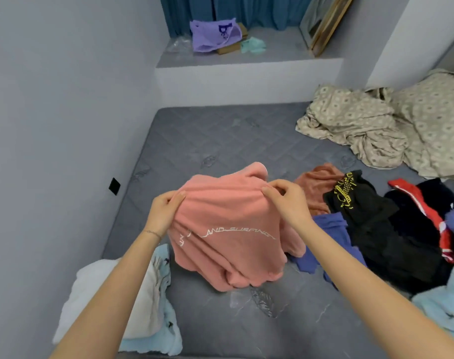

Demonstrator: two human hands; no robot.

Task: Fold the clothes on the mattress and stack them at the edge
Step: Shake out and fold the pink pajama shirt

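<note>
A pink fleece top (228,229) with white lettering hangs above the grey mattress (220,141), its lower edge bunched on the surface. My left hand (166,208) pinches its upper left edge and my right hand (288,200) pinches its upper right edge. At the near left edge of the mattress lies a stack of a white garment (99,294) on a light blue one (166,330). To the right is a loose pile: a rust-coloured piece (314,182), a black garment with yellow print (360,203), a blue-purple piece (332,229), and a dark garment with red and white stripes (433,216).
A crumpled beige patterned blanket (376,128) fills the far right corner. A light blue fleece (443,307) lies at the near right. Grey walls close off the left side. A raised ledge (246,73) behind holds a purple bag (215,35), a teal cloth and a leaning frame.
</note>
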